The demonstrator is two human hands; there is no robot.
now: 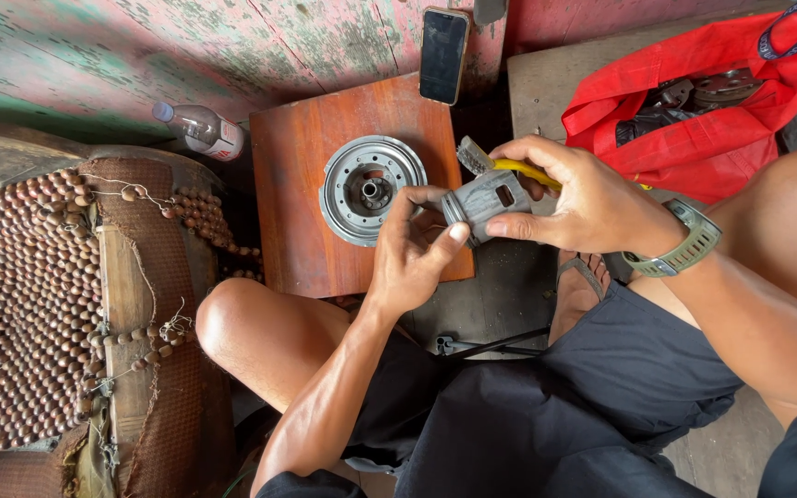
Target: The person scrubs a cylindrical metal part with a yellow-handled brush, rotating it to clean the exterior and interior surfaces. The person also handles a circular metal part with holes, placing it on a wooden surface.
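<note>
A grey metal block-shaped part (489, 198) with openings in its side is held in front of me. My right hand (576, 198) grips this part and also clasps a yellow-handled brush (500, 165), whose bristles point left. My left hand (414, 251) touches the part's left end with thumb and fingers. Just left of the hands a round grey metal disc with a hub and a ring of holes (369, 189) lies on a reddish wooden board (302, 194).
A dark phone (443, 55) leans against the painted wall. A clear bottle (201, 129) lies at the board's left. A red bag (703, 120) with metal parts sits at the upper right. A beaded seat cover (29, 304) fills the left.
</note>
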